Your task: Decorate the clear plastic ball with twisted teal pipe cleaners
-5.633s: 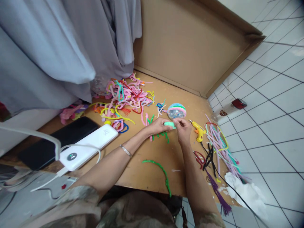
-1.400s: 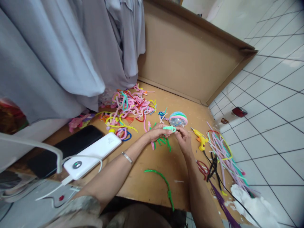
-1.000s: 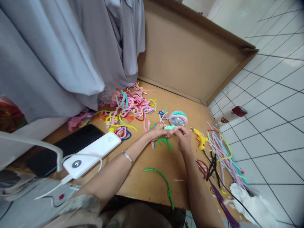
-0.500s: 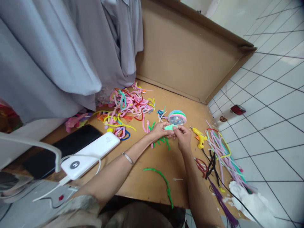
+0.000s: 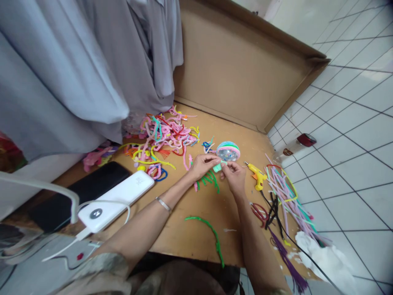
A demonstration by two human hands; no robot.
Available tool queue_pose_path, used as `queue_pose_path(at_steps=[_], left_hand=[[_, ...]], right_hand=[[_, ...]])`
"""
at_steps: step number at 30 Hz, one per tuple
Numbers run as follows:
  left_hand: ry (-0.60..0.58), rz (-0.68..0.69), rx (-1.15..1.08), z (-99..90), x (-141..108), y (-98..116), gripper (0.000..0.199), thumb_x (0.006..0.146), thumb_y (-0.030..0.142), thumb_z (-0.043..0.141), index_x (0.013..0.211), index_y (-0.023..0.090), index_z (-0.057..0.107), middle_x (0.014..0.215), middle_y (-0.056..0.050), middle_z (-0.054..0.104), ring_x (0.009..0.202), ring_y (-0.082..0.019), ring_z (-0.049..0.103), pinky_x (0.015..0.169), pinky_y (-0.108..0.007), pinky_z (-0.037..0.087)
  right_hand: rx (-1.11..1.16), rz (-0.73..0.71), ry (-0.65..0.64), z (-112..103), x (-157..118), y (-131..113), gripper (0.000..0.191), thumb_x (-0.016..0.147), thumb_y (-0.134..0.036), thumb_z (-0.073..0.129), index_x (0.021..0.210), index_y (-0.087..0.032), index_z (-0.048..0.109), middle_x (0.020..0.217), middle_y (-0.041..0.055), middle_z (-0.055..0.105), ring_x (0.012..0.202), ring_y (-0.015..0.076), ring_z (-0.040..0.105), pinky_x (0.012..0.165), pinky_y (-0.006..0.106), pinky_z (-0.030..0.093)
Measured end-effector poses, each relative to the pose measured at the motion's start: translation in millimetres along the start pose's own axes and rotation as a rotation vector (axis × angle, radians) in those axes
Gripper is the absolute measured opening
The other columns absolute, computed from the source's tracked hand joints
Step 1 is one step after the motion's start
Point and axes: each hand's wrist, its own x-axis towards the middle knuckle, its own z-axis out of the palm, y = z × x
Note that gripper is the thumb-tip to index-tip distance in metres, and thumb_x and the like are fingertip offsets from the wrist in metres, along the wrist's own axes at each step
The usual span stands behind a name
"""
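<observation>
Left hand (image 5: 205, 165): fingers closed on mint-green piece (image 5: 219, 166).
Right hand (image 5: 234, 174): pinching same piece's right side.
Mint-green piece: between both hands, above table (image 5: 172, 233), toward its middle.
Green strip (image 5: 213, 231): on table, near front edge.

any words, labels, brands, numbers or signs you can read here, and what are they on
No text is legible.
White power bank: print near its far end, too blurred; marks on its round display, too small.
Red-capped bottle: brown mark, too small.
Yellow glue gun: small marking on the handle, unreadable.
</observation>
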Motion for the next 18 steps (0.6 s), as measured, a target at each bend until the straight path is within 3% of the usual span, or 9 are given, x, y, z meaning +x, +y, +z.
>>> queue_pose_path(at_steps=[7, 18], left_hand=[[-0.022, 0.04, 0.083, -2.1, -0.6, 0.6, 0.033, 0.075, 0.047, 0.068, 0.079, 0.015, 0.076, 0.085, -0.007, 0.075, 0.081, -0.019, 0.067, 0.077, -0.028, 0.051], [-0.025, 0.064, 0.16, -1.5, -2.2, 5.0, 0.026, 0.079, 0.039, 0.063, 0.076, 0.015, 0.074, 0.078, -0.005, 0.071, 0.075, -0.016, 0.063, 0.072, -0.025, 0.048]], right_hand=[[-0.003, -0.016, -0.013, 0.3, -0.1, 1.9, 0.04, 0.066, -0.056, 0.071, 0.071, -0.018, 0.063, 0.051, -0.0014, 0.06, 0.044, 0.0125, 0.054, 0.045, 0.026, 0.047], [-0.042, -0.077, -0.023, -1.5, 0.7, 8.4, 0.026, 0.072, -0.044, 0.069, 0.074, -0.018, 0.068, 0.054, -0.0009, 0.061, 0.046, 0.0135, 0.055, 0.047, 0.027, 0.047]])
